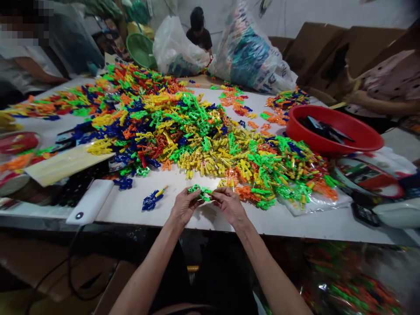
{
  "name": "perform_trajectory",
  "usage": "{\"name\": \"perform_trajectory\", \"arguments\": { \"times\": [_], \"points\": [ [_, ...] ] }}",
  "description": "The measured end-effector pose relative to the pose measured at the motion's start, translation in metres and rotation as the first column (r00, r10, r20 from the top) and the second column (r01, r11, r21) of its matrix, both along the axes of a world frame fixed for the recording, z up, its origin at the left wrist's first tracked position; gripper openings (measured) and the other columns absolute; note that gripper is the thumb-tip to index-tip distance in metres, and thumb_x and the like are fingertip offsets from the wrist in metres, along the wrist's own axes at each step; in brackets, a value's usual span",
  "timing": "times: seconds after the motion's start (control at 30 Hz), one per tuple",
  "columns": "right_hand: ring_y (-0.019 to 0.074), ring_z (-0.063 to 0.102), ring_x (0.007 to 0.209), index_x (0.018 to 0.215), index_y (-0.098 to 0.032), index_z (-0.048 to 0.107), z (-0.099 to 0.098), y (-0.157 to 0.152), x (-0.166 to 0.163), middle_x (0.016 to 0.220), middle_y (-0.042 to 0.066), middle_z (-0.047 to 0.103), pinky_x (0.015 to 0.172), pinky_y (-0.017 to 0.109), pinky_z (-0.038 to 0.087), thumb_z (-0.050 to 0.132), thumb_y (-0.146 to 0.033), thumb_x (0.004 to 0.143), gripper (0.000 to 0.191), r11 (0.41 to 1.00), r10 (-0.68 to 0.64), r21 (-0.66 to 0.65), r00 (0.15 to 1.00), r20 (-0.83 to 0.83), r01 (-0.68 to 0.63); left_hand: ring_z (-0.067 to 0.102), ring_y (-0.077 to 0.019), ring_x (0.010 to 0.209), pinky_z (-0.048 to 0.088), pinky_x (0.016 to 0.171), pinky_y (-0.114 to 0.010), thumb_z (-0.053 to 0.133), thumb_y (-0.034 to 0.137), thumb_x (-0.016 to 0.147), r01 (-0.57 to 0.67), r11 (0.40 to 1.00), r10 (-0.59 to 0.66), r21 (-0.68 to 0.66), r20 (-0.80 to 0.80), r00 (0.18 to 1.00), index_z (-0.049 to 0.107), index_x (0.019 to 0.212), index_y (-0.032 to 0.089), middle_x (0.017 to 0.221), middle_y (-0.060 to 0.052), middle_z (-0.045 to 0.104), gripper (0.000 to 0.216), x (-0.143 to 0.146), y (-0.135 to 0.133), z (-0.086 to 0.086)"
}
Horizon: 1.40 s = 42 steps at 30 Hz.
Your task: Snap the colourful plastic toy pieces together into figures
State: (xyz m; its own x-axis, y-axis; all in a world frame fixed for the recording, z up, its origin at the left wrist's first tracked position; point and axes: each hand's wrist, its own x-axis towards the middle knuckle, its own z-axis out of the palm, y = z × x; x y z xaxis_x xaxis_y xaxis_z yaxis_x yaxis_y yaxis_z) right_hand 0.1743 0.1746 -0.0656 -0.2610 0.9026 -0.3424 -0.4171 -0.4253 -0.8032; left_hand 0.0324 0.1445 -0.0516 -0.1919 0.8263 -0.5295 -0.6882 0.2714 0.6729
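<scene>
Both of my hands meet over the near edge of a white table [203, 218]. My left hand [184, 206] and my right hand [229, 204] are each pinched on an end of a small green plastic toy piece [201, 192] held between them. A blue piece with a yellow stick [151, 200] lies just left of my left hand. Behind my hands spreads a big heap of small plastic pieces [183, 131] in yellow, green, orange, blue and red.
A red bowl [333, 129] with dark items stands at the right. A white power bank [89, 202] lies at the left edge. Filled plastic bags [252, 52] and cardboard boxes [328, 52] stand behind. Other people sit at the left, the back and the right.
</scene>
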Motion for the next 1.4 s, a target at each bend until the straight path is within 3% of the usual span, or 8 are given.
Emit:
{"name": "perform_trajectory", "arguments": {
  "times": [0.63, 0.83, 0.93, 1.03, 1.1, 1.2, 1.3, 1.4],
  "points": [
    [0.0095, 0.059, 0.052, 0.072, -0.016, 0.066, -0.006, -0.001, 0.012, 0.062, 0.0, 0.066, 0.052, 0.021, 0.047, 0.08, -0.028, 0.054, 0.026, 0.971, 0.223, -0.074, 0.974, -0.035, -0.225, 0.06, -0.0104, 0.051, 0.05, 0.044, -0.019, 0.081, 0.021, 0.053, 0.13, 0.988, -0.127, 0.087, -0.043, 0.991, 0.05, 0.083, 0.014, 0.067, 0.001, 0.063, 0.044, -0.002, -0.01, -0.005],
    [0.0128, 0.06, 0.049, 0.066, -0.016, 0.065, 0.007, -0.009, 0.0, 0.052, -0.001, 0.062, 0.051, 0.024, 0.047, 0.073, -0.03, 0.059, 0.017, 0.977, 0.045, 0.182, 0.945, 0.323, -0.109, 0.061, -0.0133, 0.052, 0.051, 0.047, -0.024, 0.082, 0.029, 0.047, -0.002, 0.998, 0.022, 0.062, -0.32, 0.947, 0.049, 0.082, 0.016, 0.063, 0.002, 0.063, 0.05, 0.008, -0.006, -0.013],
    [0.0137, 0.059, 0.048, 0.062, -0.017, 0.064, 0.011, 0.0, -0.002, 0.05, -0.001, 0.06, 0.05, 0.025, 0.047, 0.071, -0.029, 0.059, 0.015, 0.963, 0.018, 0.237, 0.913, 0.408, -0.125, 0.065, -0.0184, 0.06, 0.052, 0.053, -0.029, 0.078, 0.038, 0.051, 0.07, 0.997, -0.043, 0.045, -0.433, 0.9, 0.051, 0.087, 0.016, 0.069, -0.003, 0.066, 0.05, 0.004, -0.002, -0.008],
    [0.0153, 0.059, 0.052, 0.068, -0.017, 0.064, 0.018, 0.03, 0.027, 0.055, 0.0, 0.062, 0.053, 0.028, 0.048, 0.07, -0.034, 0.06, 0.019, 0.951, -0.104, 0.307, 0.908, 0.405, -0.028, 0.065, -0.0256, 0.084, 0.053, 0.068, -0.038, 0.069, 0.043, 0.06, 0.163, 0.985, -0.061, 0.061, -0.757, 0.65, 0.053, 0.102, 0.018, 0.09, -0.009, 0.068, 0.052, -0.027, -0.01, 0.003],
    [0.0172, 0.06, 0.06, 0.075, -0.017, 0.064, 0.029, 0.056, 0.061, 0.063, 0.002, 0.064, 0.059, 0.031, 0.05, 0.067, -0.038, 0.064, 0.023, 0.893, -0.338, 0.431, 0.826, 0.451, 0.13, 0.056, -0.0308, 0.105, 0.047, 0.083, -0.046, 0.063, 0.041, 0.063, 0.05, 0.996, 0.06, 0.071, -0.98, 0.191, 0.055, 0.104, 0.024, 0.108, -0.008, 0.064, 0.046, -0.062, -0.025, 0.006],
    [0.024, 0.058, 0.092, 0.094, -0.017, 0.065, 0.042, 0.082, 0.103, 0.095, 0.01, 0.066, 0.081, 0.041, 0.047, 0.061, -0.039, 0.07, 0.032, 0.694, -0.687, 0.7, 0.447, 0.573, 0.168, 0.047, -0.0376, 0.112, 0.038, 0.086, -0.058, 0.048, 0.038, 0.07, -0.054, 0.996, -0.083, -0.071, -0.957, -0.277, 0.059, 0.093, 0.03, 0.107, -0.002, 0.064, 0.026, -0.112, -0.047, 0.0],
    [0.0283, 0.042, 0.119, 0.113, -0.017, 0.059, 0.035, 0.073, 0.104, 0.125, 0.015, 0.053, 0.097, 0.047, 0.034, 0.057, -0.035, 0.077, 0.041, 0.588, -0.788, 0.796, 0.121, 0.603, -0.142, 0.053, -0.0346, 0.098, 0.043, 0.082, -0.051, 0.041, 0.04, 0.076, 0.015, 0.996, -0.081, -0.092, -0.93, -0.358, 0.062, 0.09, 0.024, 0.098, -0.01, 0.063, 0.03, -0.128, -0.046, -0.016],
    [0.03, 0.032, 0.128, 0.124, -0.023, 0.053, 0.005, 0.044, 0.077, 0.135, 0.011, 0.045, 0.102, 0.049, 0.027, 0.055, -0.037, 0.08, 0.046, 0.541, -0.748, 0.668, 0.07, 0.66, -0.511, 0.055, -0.0317, 0.092, 0.044, 0.083, -0.046, 0.045, 0.039, 0.077, 0.093, 0.996, 0.034, 0.007, -0.957, -0.288, 0.061, 0.101, 0.017, 0.098, -0.015, 0.061, 0.036, -0.097, -0.02, -0.03]
  ]
}}
